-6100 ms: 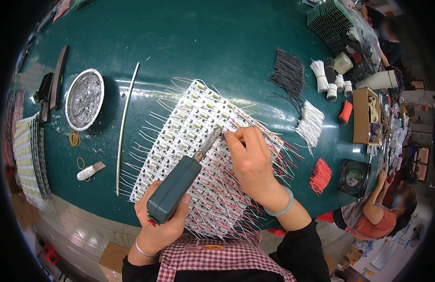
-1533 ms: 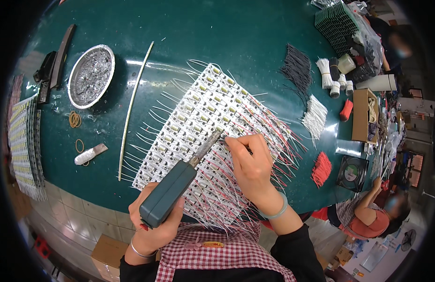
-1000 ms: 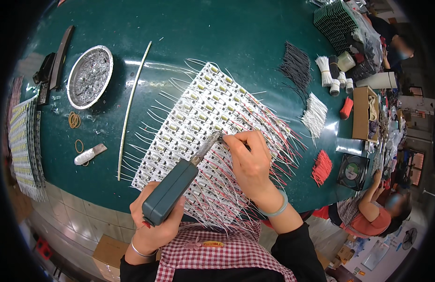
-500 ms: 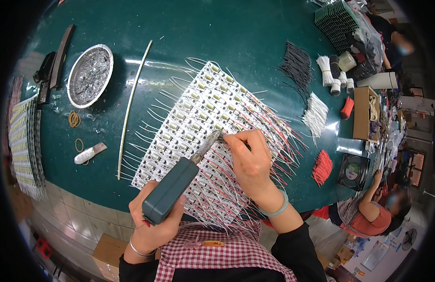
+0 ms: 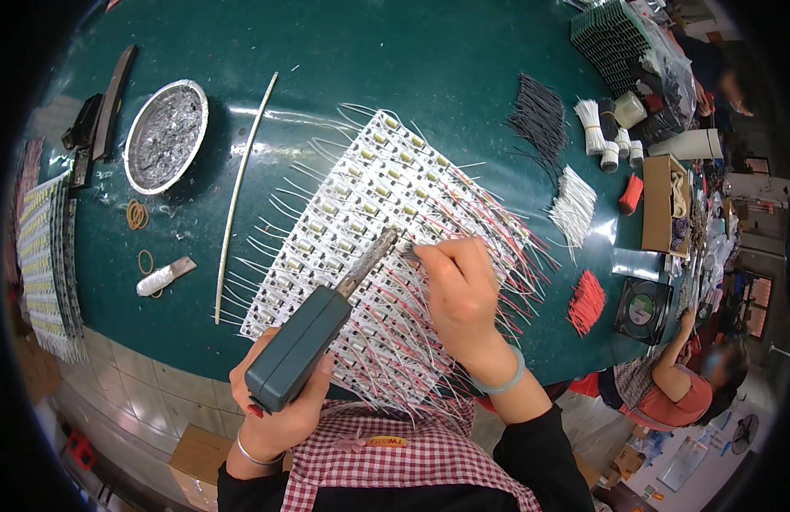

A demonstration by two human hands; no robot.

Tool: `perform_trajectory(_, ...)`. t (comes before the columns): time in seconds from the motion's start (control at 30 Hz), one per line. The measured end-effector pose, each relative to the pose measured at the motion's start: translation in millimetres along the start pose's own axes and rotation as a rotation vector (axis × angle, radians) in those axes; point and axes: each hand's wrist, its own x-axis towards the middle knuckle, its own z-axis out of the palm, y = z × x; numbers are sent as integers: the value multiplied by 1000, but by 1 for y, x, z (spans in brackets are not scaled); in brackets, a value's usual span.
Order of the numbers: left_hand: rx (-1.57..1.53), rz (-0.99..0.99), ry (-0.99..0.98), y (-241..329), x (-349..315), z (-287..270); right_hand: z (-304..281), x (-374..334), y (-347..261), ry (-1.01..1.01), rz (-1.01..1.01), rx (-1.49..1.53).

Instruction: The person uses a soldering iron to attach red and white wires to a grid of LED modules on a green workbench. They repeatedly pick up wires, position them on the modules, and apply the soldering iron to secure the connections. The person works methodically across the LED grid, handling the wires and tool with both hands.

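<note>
My left hand (image 5: 303, 408) is wrapped round a dark green soldering gun (image 5: 298, 346). Its grey metal tip points up and right over a white panel of small circuit boards (image 5: 327, 224). My right hand (image 5: 463, 294) pinches thumb and fingers together above the panel, just right of the tip. A small dark bit shows at those fingertips, too small to name. Thin white wires (image 5: 284, 203) stick out along the panel's left edge. Red and white wires (image 5: 497, 224) spread over its right side and lower part.
A bowl of grey solder scraps (image 5: 165, 136) stands left, near rubber bands (image 5: 136, 215) and a wrapped blade (image 5: 165, 277). Stacked panels (image 5: 49, 264) sit far left. Right lie black (image 5: 538, 119), white (image 5: 572, 206) and red wire bundles (image 5: 586, 303). Two other people are at the right.
The soldering gun has drawn back slightly down and left, so its tip is farther from my right fingertips. My right hand has shifted a little right.
</note>
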Motion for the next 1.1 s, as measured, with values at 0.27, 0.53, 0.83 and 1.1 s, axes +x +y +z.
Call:
perform_trajectory(0.27, -2, -31, 37, -2, -8, -7, -33, 0, -24, 33, -4, 3)
perform_trajectory(0.53, 35, 67, 25, -10, -14, -11, 2, -9, -14, -65, 1, 51)
perform_trajectory(0.83, 46, 50, -14, -11, -16, -11, 3, -10, -14, -81, 7, 11)
perform_trajectory(1.1, 52, 38, -17, -10, -15, -7, 4, -9, -15, -85, 10, -15)
